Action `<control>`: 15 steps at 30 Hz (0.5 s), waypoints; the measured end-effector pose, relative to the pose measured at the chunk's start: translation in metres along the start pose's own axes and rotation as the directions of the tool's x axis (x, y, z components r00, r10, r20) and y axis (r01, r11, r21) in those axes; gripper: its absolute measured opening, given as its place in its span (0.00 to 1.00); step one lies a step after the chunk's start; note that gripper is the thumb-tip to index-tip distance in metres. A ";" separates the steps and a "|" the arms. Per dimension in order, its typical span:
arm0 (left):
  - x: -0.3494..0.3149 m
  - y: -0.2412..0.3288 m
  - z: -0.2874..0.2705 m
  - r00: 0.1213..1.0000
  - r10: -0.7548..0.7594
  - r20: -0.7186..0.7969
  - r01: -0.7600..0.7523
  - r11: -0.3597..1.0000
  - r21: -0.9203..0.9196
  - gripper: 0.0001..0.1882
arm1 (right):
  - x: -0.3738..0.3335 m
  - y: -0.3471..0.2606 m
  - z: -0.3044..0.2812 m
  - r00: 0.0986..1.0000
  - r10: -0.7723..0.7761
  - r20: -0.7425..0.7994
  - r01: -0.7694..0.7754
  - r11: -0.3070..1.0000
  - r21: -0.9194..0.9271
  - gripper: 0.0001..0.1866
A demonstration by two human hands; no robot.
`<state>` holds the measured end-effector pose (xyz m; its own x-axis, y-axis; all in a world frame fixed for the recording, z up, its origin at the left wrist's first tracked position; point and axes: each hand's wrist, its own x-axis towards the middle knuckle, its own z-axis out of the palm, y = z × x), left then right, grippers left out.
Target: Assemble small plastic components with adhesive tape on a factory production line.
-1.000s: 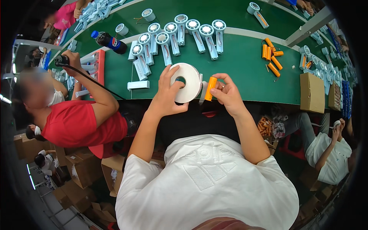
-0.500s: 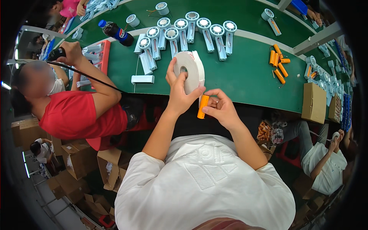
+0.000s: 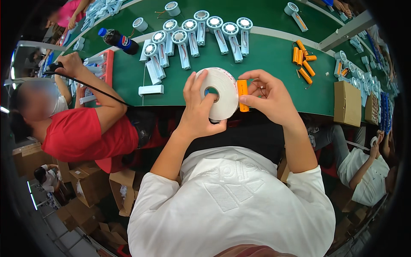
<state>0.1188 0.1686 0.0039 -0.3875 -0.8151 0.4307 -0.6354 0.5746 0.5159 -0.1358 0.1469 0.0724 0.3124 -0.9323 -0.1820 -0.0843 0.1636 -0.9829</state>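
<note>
Orange battery cell: a slim, straight cylinder in a smooth, slightly shiny sleeve with small dark print. The tape roll is a thick disc, matte white on its face, with reddish marks along its upper rim and a round hole at its core.

The right fingers pinch the cell, thumb pressed to its lower half and forefinger bent at its upper end, the gap just as wide as the cell needs; the others curl loosely. Something thin, like a wire, shows among them, too small to make out. The left fingers spread wide round the roll: some lie against its left rim, one hooks into the core hole, and the thumb reaches along its lower edge.

The cell is at the tips of the right thumb and forefinger, to the right of the left fingers, with the roll between. Its long side runs just beside the roll's right edge; whether they touch, I cannot tell.

Beyond the left fingers, light-blue fan bodies with round heads and straight handles lie on the smooth green table. Right of the right fingers are loose orange cells and, farther off, a cardboard box.
</note>
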 end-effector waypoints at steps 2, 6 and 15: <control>0.001 0.004 -0.001 0.999 0.027 0.017 -0.027 1.000 0.004 0.26 | 0.002 -0.003 0.003 1.000 0.014 0.016 -0.012 0.997 -0.079 0.24; 0.000 0.010 0.008 0.995 -0.079 -0.067 0.078 0.997 -0.021 0.25 | 0.005 0.001 0.018 0.979 -0.151 -0.136 0.136 0.984 -0.117 0.28; 0.012 0.045 0.021 0.858 -0.510 -0.063 0.448 0.801 -0.397 0.25 | 0.009 0.029 0.072 0.525 -0.677 -0.517 0.502 0.736 -0.454 0.33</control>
<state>0.0714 0.1836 0.0166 0.0342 -0.9877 0.1529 -0.4178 0.1248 0.8999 -0.0678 0.1665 0.0403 -0.2679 -0.7663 0.5840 -0.3350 -0.4942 -0.8022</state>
